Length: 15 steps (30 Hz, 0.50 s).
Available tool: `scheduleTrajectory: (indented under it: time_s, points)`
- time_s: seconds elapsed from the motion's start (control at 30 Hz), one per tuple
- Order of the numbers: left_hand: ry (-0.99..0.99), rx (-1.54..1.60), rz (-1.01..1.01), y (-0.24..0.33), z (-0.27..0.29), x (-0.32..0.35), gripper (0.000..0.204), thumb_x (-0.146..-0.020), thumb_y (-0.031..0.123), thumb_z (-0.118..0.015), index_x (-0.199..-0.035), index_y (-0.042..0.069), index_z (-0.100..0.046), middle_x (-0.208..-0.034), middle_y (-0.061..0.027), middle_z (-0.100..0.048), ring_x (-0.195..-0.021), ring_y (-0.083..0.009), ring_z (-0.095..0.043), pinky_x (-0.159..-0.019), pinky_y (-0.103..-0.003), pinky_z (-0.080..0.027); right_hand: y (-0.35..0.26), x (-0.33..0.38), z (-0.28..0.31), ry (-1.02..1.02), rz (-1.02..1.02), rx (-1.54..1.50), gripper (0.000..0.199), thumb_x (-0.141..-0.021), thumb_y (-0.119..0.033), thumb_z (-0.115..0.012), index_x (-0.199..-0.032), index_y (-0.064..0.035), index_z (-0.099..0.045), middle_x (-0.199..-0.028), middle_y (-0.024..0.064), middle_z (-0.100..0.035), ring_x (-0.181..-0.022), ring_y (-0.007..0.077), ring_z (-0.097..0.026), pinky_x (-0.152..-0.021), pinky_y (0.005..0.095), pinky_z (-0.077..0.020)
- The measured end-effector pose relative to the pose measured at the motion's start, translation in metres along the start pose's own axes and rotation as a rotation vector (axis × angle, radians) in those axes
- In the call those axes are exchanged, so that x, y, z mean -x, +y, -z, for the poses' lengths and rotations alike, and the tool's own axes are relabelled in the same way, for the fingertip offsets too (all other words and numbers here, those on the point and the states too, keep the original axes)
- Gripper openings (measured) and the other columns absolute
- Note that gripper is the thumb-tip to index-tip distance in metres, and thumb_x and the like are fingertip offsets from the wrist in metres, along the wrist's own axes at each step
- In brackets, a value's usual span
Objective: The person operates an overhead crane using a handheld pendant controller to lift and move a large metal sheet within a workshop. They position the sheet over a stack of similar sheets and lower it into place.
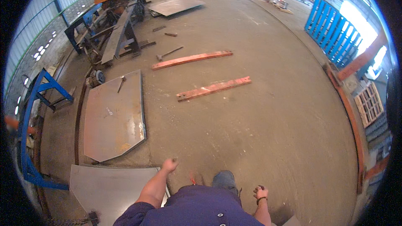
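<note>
A wide concrete workshop floor (259,113) carries two long red-painted steel bars (213,88) lying well ahead. The left hand (169,165) hangs loosely curled and empty beside a flat grey steel plate (113,117); the right hand (260,192) is also curled, holding nothing visible.

A person in a dark blue shirt is standing on the concrete floor (259,113). The left hand (169,165) is hanging loosely closed at 6 o'clock, holding nothing visible; the right hand (260,192) is curling at 5 o'clock. 2 red steel bars (213,88) are lying toward 12 o'clock, and a steel plate (114,117) is lying at 9 o'clock.
</note>
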State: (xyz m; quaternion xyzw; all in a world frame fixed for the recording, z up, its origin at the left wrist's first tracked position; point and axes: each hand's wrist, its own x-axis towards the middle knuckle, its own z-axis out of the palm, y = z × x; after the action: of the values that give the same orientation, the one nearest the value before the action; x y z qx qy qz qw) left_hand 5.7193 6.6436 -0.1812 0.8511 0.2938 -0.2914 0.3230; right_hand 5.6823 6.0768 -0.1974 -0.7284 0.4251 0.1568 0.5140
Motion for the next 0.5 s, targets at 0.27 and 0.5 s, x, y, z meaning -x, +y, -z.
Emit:
scheduleTrajectory:
  time_s: [0.27, 0.5]
  points:
    - [0.163, 0.324, -0.446, 0.294, 0.127, -0.162, 0.052, -0.087, 0.038, -0.061, -0.122, 0.0, -0.058, -0.12, -0.0192, -0.062, -0.111, -0.0306, -0.06, -0.094, -0.039, -0.048, -0.103, -0.152, -0.124, -0.016, -0.036, 0.978, 0.027, -0.091, -0.032, -0.05, -0.102, -0.012, -0.065, -0.087, 0.0074, -0.068, -0.075, 0.0245, -0.066, -0.06, 0.0446, -0.0527]
    - [0.067, 0.047, -0.012, 0.224, 0.107, -0.225, 0.052, -0.075, 0.039, -0.067, -0.115, 0.005, -0.065, -0.112, -0.0187, -0.065, -0.104, -0.0336, -0.063, -0.089, -0.042, -0.049, -0.286, -0.264, -0.167, -0.306, 0.009, 0.813, 0.033, -0.09, -0.036, -0.052, -0.103, -0.0107, -0.067, -0.092, 0.007, -0.07, -0.081, 0.0242, -0.068, -0.065, 0.0424, -0.0534]
